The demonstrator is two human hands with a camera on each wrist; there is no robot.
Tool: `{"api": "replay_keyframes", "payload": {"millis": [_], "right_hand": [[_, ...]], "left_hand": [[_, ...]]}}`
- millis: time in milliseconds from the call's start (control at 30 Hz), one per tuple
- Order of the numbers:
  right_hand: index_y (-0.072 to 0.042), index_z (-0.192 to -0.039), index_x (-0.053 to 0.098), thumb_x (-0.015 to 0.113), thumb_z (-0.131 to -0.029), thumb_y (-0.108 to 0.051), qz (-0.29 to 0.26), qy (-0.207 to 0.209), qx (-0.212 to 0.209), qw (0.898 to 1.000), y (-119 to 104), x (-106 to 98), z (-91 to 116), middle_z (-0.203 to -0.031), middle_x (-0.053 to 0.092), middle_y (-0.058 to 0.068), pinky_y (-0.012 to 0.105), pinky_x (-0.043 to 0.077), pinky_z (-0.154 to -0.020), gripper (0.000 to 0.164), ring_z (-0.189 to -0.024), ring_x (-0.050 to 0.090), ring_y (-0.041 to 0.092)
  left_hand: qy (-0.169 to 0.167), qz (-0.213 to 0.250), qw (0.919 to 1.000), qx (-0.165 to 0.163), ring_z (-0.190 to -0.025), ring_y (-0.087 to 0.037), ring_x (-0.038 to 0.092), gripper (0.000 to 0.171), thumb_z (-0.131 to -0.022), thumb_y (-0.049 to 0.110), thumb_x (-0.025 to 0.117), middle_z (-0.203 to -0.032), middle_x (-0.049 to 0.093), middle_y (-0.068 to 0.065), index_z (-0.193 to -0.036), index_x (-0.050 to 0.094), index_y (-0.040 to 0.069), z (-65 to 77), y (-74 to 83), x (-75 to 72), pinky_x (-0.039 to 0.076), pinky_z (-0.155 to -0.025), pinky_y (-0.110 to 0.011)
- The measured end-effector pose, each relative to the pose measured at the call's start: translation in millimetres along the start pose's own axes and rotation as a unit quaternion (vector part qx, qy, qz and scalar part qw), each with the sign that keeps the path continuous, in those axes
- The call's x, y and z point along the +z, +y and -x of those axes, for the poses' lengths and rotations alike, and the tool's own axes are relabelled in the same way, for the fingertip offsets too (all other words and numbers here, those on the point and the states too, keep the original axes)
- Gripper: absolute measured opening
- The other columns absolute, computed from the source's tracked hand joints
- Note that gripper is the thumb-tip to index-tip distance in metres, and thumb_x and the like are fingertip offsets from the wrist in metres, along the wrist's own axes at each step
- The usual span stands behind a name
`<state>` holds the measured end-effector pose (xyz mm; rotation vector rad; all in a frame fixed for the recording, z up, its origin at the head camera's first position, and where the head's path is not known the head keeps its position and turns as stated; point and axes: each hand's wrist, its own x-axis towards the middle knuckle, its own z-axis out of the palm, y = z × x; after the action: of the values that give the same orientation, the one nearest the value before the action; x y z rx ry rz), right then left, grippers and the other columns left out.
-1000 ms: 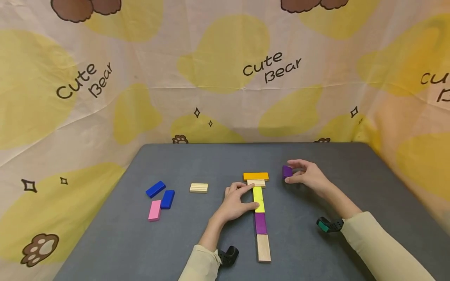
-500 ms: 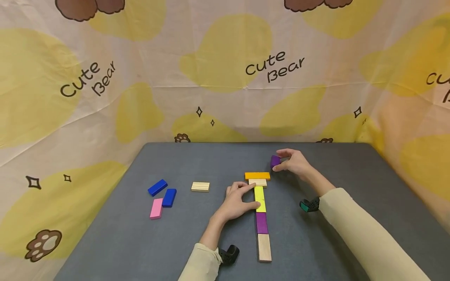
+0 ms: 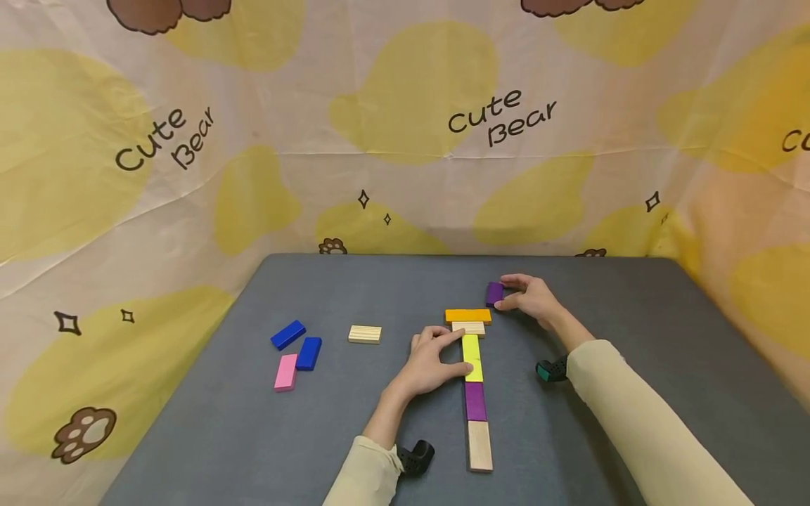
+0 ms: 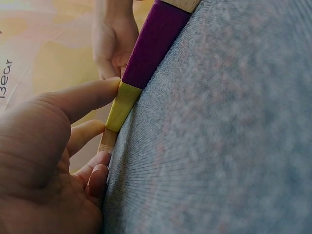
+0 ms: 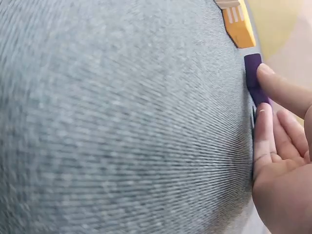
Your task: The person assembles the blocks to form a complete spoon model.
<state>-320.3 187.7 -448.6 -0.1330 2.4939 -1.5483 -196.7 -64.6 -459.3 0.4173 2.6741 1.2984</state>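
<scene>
My right hand (image 3: 531, 299) pinches a dark purple wooden block (image 3: 495, 294) between thumb and fingers, just beyond the right end of an orange block (image 3: 467, 316). In the right wrist view, the purple block (image 5: 252, 68) is close over the cloth, below the orange block (image 5: 239, 30). My left hand (image 3: 425, 367) rests at the left side of a yellow block (image 3: 472, 358), thumb and index finger extended. Its index fingertip reaches a ridged natural-wood block (image 3: 471, 329) lying against the orange one. A purple block (image 3: 475, 401) and a plain wood block (image 3: 479, 446) continue the row toward me.
At the left lie two blue blocks (image 3: 309, 353) and a pink block (image 3: 285, 372). A ridged wood block (image 3: 365, 334) lies alone left of the row. The grey tabletop (image 3: 209, 436) ends at a patterned curtain (image 3: 405, 126).
My right hand has carried the dark purple block leftward and away from me, to the orange block's right end, and turned it slightly. The left hand has stayed at the yellow block.
</scene>
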Motion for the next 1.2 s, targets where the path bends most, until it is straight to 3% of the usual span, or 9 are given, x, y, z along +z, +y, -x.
{"api": "replay_keyframes", "payload": {"millis": [133,267,1200], "right_hand": [[-0.003,-0.146,0.043,0.076,-0.087,-0.012,-0.009,-0.004,-0.003,1.0,2.7,2.4,-0.5,-0.146,0.044,0.019,0.052,0.034,-0.105,0.068,-0.114,0.054,0.035],[-0.005,-0.146,0.046,0.076,-0.088,-0.014,0.0,-0.009,-0.004,1.0,3.3,5.3,-0.8,-0.146,0.044,0.018,0.051,0.037,-0.102,0.066,-0.11,0.051,0.034],[-0.011,-0.142,0.053,0.076,-0.086,-0.015,0.007,-0.023,0.003,1.0,1.6,9.5,1.1,-0.145,0.046,0.014,0.049,0.035,-0.096,0.06,-0.112,0.044,0.034]], "left_hand": [[-0.001,0.0,1.0,0.0,-0.117,-0.024,0.031,0.066,-0.085,0.041,0.076,-0.129,0.04,-0.001,-0.144,0.053,0.025,-0.5,-0.5,0.4,0.035,-0.096,-0.047],[0.001,-0.002,1.0,0.0,-0.117,-0.025,0.031,0.066,-0.085,0.041,0.076,-0.129,0.041,-0.001,-0.144,0.053,0.024,-0.3,-0.6,0.1,0.034,-0.096,-0.047],[0.002,0.0,1.0,-0.001,-0.118,-0.026,0.031,0.066,-0.084,0.04,0.076,-0.131,0.041,-0.003,-0.144,0.053,0.024,0.4,1.1,0.3,0.034,-0.096,-0.049]]}}
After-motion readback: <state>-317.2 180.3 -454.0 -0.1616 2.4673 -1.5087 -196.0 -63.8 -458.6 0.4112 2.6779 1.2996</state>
